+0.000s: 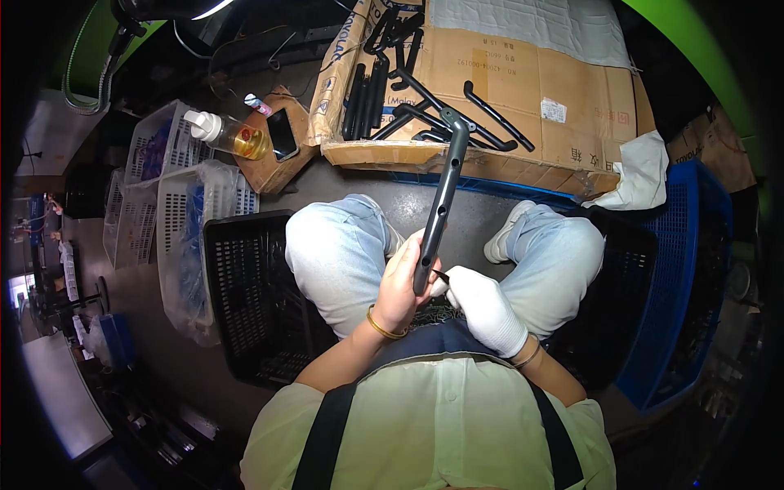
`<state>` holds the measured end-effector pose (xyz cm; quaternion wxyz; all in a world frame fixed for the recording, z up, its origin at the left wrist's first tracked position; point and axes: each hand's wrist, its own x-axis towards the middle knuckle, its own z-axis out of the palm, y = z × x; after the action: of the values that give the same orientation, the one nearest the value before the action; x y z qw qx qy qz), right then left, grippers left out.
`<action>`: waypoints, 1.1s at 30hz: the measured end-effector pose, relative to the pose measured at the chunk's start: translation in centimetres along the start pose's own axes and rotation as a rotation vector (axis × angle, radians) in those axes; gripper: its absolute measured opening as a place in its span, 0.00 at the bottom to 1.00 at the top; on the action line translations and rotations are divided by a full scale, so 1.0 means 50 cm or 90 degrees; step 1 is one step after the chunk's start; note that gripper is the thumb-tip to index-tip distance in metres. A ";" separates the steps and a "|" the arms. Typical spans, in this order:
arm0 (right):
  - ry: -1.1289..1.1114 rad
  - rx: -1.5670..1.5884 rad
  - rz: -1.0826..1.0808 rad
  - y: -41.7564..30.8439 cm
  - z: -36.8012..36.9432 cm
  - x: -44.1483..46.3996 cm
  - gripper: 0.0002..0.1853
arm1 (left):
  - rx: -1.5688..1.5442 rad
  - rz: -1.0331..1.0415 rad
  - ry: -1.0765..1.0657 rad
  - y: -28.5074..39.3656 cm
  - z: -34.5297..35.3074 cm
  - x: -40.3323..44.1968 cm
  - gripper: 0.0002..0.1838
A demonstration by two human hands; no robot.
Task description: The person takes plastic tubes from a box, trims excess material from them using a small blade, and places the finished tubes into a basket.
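Observation:
My bare left hand (400,286) is wrapped round the lower end of a black bent tube (444,192) with several holes along it. The tube slants up and away over my lap, its bent end in front of the cardboard. My right hand (486,310), in a white glove, is closed beside the tube's lower end. A thin dark pointed tool (441,276) sticks out from its fingers toward the tube; the rest of the tool is hidden in the glove.
Ahead, a cardboard box (506,106) carries several more black tubes (374,98). To its left, a small stand (282,170) holds a phone (283,135) and a bottle of yellow liquid (245,140). Black crates (245,286) and a blue crate (665,327) flank my legs.

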<state>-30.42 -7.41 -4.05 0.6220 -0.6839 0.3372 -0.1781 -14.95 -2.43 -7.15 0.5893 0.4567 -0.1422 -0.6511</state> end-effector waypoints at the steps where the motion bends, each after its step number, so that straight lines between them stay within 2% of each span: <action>1: 0.005 -0.001 -0.024 0.006 0.000 0.001 0.09 | -0.001 0.000 0.000 0.000 -0.001 0.000 0.27; 3: 0.015 -0.003 -0.071 0.011 0.002 0.004 0.09 | 0.008 -0.009 0.000 0.003 -0.004 -0.002 0.27; 6: 0.028 -0.154 -0.023 -0.016 -0.003 0.006 0.08 | 0.020 -0.042 -0.005 0.007 -0.007 -0.008 0.26; 9: 0.023 -0.268 -0.110 -0.003 -0.003 0.012 0.06 | 0.017 -0.072 -0.036 0.003 -0.015 -0.009 0.27; 13: 0.032 -0.320 -0.119 -0.011 0.000 0.016 0.06 | 0.026 -0.086 -0.050 0.002 -0.018 -0.012 0.28; 33: -0.057 -0.372 -0.097 -0.014 -0.023 0.027 0.10 | 0.055 -0.109 -0.100 0.021 -0.016 -0.018 0.25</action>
<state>-30.05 -9.19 -3.42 0.3979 -0.8644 0.2940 -0.0893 -13.76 -1.64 -6.44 0.4983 0.4399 -0.1762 -0.7261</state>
